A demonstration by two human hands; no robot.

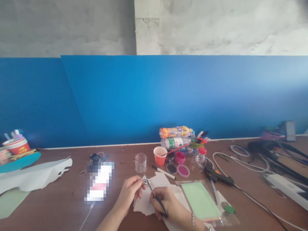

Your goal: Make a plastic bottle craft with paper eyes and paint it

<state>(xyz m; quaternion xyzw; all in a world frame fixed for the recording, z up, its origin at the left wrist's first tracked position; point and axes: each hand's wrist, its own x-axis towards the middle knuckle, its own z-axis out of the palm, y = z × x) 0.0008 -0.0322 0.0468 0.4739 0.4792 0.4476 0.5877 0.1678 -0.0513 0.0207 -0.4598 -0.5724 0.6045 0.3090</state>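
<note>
My left hand point(131, 192) pinches a small piece of white paper point(145, 182) with a black ring-and-dot drawing on it. In my right hand point(167, 203) is a pair of scissors point(149, 185) with black handles, its blades pointing up and left at the edge of that piece. Whether the blades touch the paper is hard to make out. White paper sheets point(146, 202) with uneven cut edges lie below both hands. Just beyond stand a clear ribbed plastic cup point(141, 163) and a black-and-white marker point(164, 172).
Behind the marker are a red paper cup point(159, 156), open paint pots point(179, 158) and plastic bottles point(175, 131). To the right lie green paper point(201, 200), a glue gun point(218, 177) and looping cables point(243, 165). A lit, blurred phone point(99, 183) rests at left, near torn white paper point(36, 176).
</note>
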